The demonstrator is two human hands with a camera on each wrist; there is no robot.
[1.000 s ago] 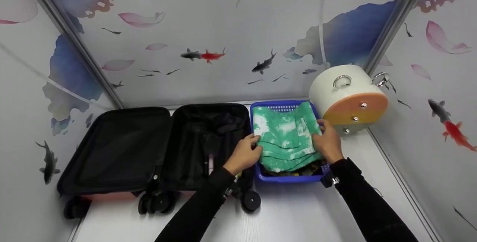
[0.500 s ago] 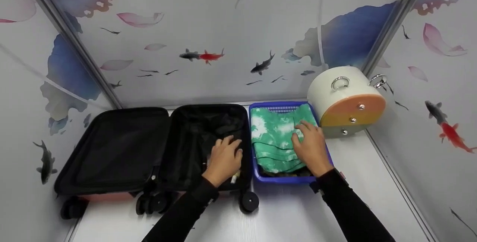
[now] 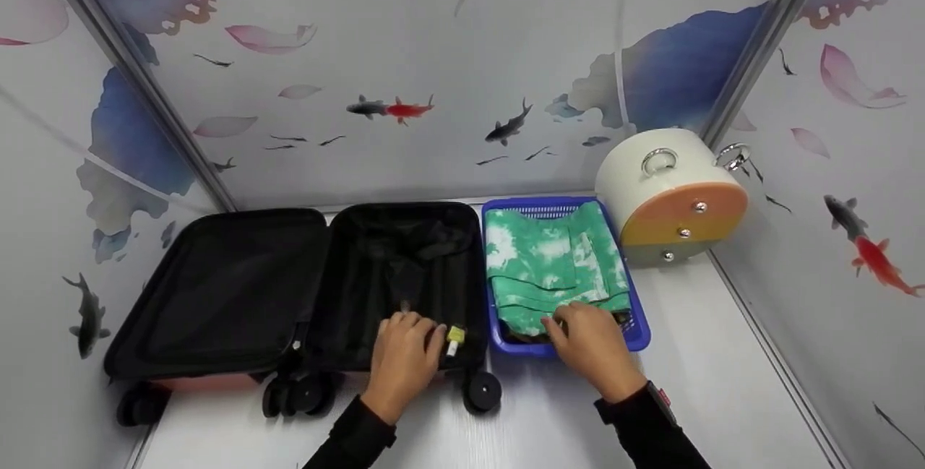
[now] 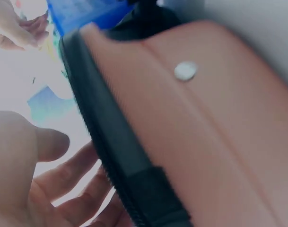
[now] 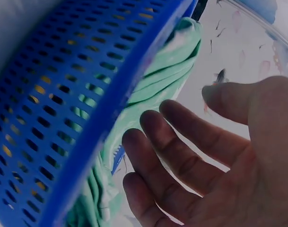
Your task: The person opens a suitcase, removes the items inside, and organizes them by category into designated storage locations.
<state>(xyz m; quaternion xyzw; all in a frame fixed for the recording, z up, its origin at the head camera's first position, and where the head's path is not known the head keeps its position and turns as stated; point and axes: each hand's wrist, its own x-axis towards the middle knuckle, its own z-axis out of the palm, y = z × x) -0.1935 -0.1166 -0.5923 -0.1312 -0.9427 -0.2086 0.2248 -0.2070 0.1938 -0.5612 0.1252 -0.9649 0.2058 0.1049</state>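
Note:
A folded green-and-white tie-dye cloth (image 3: 538, 256) lies in a blue plastic basket (image 3: 639, 339), over darker fabric. My right hand (image 3: 594, 345) hovers at the basket's front edge, holding nothing. In the right wrist view its loosely bent fingers (image 5: 153, 127) are beside the cloth and the perforated basket wall (image 5: 49, 123). My left hand (image 3: 405, 359) is over the front edge of the opened black-lined suitcase (image 3: 361, 274). The left wrist view has its relaxed fingers (image 4: 82, 198) beside the zipper edge of the pink shell (image 4: 200, 127), with nothing held.
Inside the suitcase, a small yellow-and-white item (image 3: 455, 339) lies near the front right corner, and dark fabric (image 3: 441, 238) is at the back. The suitcase lid (image 3: 231, 288) lies flat at left. A white drawer box (image 3: 650, 165) with coloured drawers stands behind the basket's right.
Both hands have let go of the green cloth, which now lies in the basket. My left hand has moved left over the suitcase and toward me; my right hand has drawn back toward the basket's front.

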